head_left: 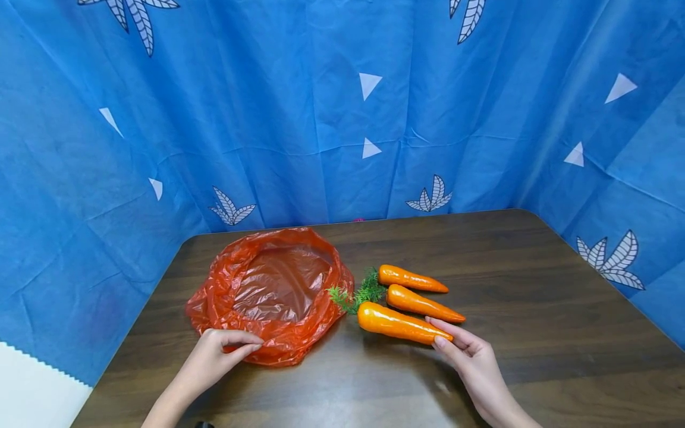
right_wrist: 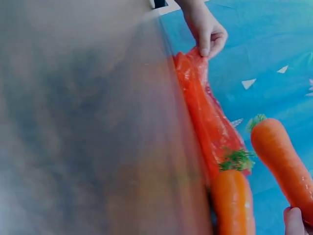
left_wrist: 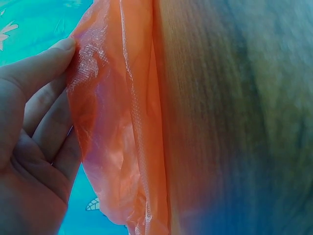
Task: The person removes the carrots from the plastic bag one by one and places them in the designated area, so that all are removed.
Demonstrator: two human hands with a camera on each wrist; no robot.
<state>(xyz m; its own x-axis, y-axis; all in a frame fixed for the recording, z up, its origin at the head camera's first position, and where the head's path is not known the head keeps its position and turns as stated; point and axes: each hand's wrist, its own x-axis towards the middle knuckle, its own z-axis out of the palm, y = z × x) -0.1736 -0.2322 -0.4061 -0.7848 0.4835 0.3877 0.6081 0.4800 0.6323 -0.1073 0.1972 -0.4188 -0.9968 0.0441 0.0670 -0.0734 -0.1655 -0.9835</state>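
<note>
A thin red plastic bag (head_left: 326,318) lies on the left of the table with its mouth spread wide. My left hand (head_left: 211,356) pinches the bag's near rim between thumb and fingers; the left wrist view shows the thumb (left_wrist: 63,45) on the film. In my right hand (head_left: 476,365) is the nearest carrot (head_left: 398,324), pinched by its narrow tip. That carrot (right_wrist: 281,159) is raised off the table, its green top toward the bag. Just behind it, a middle carrot (head_left: 423,303) and a far carrot (head_left: 412,278) lie side by side, green leaves (head_left: 370,288) beside the bag.
The dark wooden table (head_left: 535,285) backs onto a blue curtain (head_left: 342,119) with leaf prints, which also runs along both sides. A white cloth edge (head_left: 32,392) shows at lower left. Part of a small black object (head_left: 204,424) shows at the bottom edge.
</note>
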